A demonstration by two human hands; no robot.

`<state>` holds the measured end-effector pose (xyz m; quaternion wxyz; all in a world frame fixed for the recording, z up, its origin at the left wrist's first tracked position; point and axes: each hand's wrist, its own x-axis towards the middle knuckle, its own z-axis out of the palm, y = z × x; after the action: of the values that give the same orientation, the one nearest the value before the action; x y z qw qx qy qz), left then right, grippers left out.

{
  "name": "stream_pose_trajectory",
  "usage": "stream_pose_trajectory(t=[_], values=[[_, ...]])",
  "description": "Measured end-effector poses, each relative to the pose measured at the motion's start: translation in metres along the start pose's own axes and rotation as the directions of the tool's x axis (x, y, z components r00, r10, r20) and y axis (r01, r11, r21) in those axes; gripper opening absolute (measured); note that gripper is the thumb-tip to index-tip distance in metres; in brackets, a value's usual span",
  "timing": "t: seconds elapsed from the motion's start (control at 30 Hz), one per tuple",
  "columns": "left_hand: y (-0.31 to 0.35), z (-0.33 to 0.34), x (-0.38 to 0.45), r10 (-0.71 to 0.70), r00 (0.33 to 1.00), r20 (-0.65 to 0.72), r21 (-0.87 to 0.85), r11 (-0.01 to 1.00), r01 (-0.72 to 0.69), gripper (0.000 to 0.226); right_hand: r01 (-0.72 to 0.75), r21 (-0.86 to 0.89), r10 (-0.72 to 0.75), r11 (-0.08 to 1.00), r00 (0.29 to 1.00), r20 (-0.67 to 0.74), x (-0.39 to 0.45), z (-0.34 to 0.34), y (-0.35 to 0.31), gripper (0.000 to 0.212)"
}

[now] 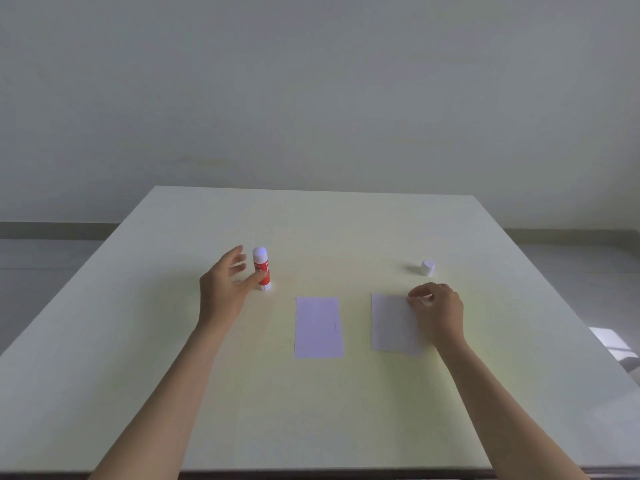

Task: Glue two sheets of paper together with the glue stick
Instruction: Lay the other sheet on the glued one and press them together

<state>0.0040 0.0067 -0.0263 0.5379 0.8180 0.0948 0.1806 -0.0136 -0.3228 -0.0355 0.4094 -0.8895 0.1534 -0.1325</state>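
A red-and-white glue stick stands upright on the table with its cap off. My left hand is beside it with fingers spread, and the thumb lies across its lower part. Two small white sheets lie flat side by side: the left sheet is untouched. My right hand pinches the top right corner of the right sheet between thumb and fingers and covers its right edge. The white cap lies apart, beyond my right hand.
The pale table spreads wide around the sheets, its far edge near a plain wall. A floor and a bright patch of light show past the right edge.
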Motion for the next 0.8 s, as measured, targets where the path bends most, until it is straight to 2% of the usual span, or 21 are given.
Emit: stream_pose_trajectory(t=[0.07,0.13,0.2,0.27,0.33,0.4,0.43,0.5,0.8], values=[[0.004,-0.005,-0.007,0.089,0.981,-0.170,-0.028,0.995,-0.095,0.045,-0.076,0.065,0.074,0.995,0.997,0.034,0.003,-0.009,-0.004,0.007],[0.011,-0.012,-0.018,0.181,0.917,-0.356,-0.056,0.975,-0.214,0.021,-0.102,0.133,0.090,0.986,0.992,0.090,0.006,-0.020,-0.010,0.006],[0.022,-0.016,-0.030,0.192,0.893,-0.407,-0.106,0.961,-0.255,0.006,-0.079,0.181,0.056,0.980,0.990,0.130,0.007,-0.030,-0.019,0.005],[0.036,-0.013,-0.042,0.153,0.941,-0.302,-0.149,0.967,-0.205,0.014,-0.047,0.256,0.006,0.965,0.987,0.158,0.005,-0.037,-0.033,0.006],[0.050,-0.001,-0.053,0.127,0.991,-0.041,-0.173,0.976,-0.133,0.019,-0.030,0.349,-0.048,0.937,0.975,0.215,0.000,-0.040,-0.050,0.008],[0.060,0.013,-0.064,0.115,0.970,0.216,-0.177,0.981,-0.077,0.024,-0.033,0.399,-0.089,0.916,0.955,0.281,-0.005,-0.039,-0.066,0.009],[0.063,0.018,-0.067,0.103,0.952,0.290,-0.185,0.981,-0.050,0.023,-0.035,0.412,-0.103,0.911,0.946,0.307,-0.008,-0.037,-0.073,0.009],[0.066,0.023,-0.070,0.068,0.938,0.341,-0.218,0.976,0.008,0.017,-0.037,0.428,-0.124,0.903,0.931,0.343,-0.014,-0.033,-0.083,0.007],[0.054,0.020,-0.075,-0.078,0.927,0.368,-0.178,0.972,0.153,0.012,-0.076,0.425,-0.125,0.902,0.896,0.427,-0.030,-0.011,-0.091,0.013]])
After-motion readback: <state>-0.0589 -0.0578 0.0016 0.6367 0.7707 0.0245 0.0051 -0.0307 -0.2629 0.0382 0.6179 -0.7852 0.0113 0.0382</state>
